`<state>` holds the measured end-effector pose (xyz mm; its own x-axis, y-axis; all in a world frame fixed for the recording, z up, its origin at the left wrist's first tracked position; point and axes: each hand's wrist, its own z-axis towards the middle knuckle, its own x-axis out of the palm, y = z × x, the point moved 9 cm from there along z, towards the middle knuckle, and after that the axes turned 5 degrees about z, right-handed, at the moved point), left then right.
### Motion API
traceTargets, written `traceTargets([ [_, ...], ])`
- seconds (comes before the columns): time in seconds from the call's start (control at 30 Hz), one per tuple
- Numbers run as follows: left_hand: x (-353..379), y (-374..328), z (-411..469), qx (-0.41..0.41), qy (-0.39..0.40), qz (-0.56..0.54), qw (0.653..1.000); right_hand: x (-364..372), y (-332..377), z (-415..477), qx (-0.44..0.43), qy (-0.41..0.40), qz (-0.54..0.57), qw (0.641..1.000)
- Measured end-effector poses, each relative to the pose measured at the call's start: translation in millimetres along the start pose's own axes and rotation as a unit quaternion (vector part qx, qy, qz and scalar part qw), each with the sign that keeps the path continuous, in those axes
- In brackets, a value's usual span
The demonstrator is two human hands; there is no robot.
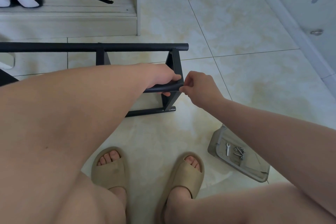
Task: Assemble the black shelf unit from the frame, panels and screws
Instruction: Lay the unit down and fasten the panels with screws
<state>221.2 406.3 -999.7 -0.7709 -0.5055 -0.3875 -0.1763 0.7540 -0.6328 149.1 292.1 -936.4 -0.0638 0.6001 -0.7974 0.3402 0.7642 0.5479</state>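
Two-handed hold on the black metal shelf frame, down on the pale tiled floor. Gripped the frame's near round black tube with the left hand, grip curled tight round it. Pinched the end of that tube with the right hand, grip closed, thumb against fingertip. Saw, well apart to the right, a flat grey tray with a small silver wrench and silver screws in it. Stood near the frame in tan rubber slippers.
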Motion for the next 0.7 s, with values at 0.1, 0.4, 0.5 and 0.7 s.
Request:
traceTargets([
  [0.1, -0.5, -4.6, -2.0, 0.018, 0.0, 0.013, 1.0, -1.8, 1.5, 2.6, 0.002, -0.005, -0.01, 1.0],
  [0.4, -19.7, -7.5, -17.1, 0.051, -0.06, 0.104, 0.991, 8.4, 24.9, 8.9, -0.049, 0.001, -0.088, 0.995],
  [0.5, -29.3, -1.7, -17.2, 0.044, -0.099, 0.033, 0.994, 12.2, 33.1, 8.8, -0.073, 0.006, -0.094, 0.993],
  [0.7, -40.8, -7.9, -37.6, 0.047, -0.194, 0.103, 0.975, 12.1, 28.1, -1.7, -0.108, 0.053, -0.086, 0.989],
])
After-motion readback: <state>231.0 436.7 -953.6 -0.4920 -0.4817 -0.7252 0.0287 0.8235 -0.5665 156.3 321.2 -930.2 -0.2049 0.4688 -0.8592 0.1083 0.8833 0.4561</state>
